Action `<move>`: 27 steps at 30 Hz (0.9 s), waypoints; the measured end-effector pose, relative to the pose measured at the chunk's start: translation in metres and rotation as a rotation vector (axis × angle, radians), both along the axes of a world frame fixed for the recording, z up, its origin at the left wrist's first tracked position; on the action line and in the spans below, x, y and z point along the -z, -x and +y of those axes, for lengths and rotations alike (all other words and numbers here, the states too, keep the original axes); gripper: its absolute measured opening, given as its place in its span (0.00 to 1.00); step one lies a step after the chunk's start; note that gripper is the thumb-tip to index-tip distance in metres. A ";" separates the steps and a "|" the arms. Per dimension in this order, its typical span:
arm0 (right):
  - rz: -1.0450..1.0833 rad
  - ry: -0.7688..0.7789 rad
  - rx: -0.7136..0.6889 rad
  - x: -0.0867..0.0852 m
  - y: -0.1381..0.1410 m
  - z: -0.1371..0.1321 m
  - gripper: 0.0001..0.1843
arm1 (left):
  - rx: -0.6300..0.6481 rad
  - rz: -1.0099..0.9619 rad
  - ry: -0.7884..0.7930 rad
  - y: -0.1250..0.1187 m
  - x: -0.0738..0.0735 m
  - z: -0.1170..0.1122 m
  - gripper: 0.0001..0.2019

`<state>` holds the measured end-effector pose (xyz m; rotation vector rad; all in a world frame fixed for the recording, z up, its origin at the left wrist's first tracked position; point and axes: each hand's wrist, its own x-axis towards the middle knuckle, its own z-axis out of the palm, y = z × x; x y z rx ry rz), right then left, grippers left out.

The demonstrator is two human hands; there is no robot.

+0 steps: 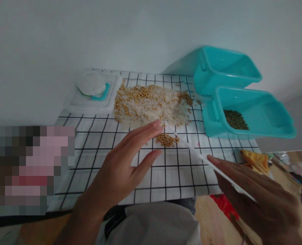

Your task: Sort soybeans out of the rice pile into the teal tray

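Note:
A heap of white rice mixed with yellow soybeans (151, 103) lies on a white cloth with a black grid (166, 170). A small separate cluster of soybeans (166, 139) sits just in front of the heap. My left hand (125, 163) is open and flat, its fingertips at the heap's near edge beside that cluster. My right hand (255, 194) is closed on a thin white card (204, 158), whose far tip reaches the small cluster.
Two teal plastic bins stand at the right; the nearer one (268, 112) holds green beans (235, 119), the farther one (224, 68) looks empty. A white lidded box (94, 92) sits at the back left. Colourful wrappers (258, 160) lie at the right.

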<state>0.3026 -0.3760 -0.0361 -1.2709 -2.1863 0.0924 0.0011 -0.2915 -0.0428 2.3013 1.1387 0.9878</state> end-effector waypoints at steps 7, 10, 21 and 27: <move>-0.087 -0.056 0.123 0.017 -0.019 -0.010 0.30 | 0.103 0.088 0.060 0.009 0.031 -0.025 0.15; -0.047 0.001 0.092 0.019 -0.016 -0.004 0.28 | 0.227 0.068 0.072 -0.006 0.035 -0.032 0.15; 0.091 0.185 0.006 0.020 -0.028 0.000 0.29 | 0.239 0.151 -0.023 0.001 0.046 -0.031 0.15; 0.032 0.242 -0.006 0.013 -0.036 -0.006 0.29 | 0.252 0.229 -0.072 0.005 0.045 -0.032 0.14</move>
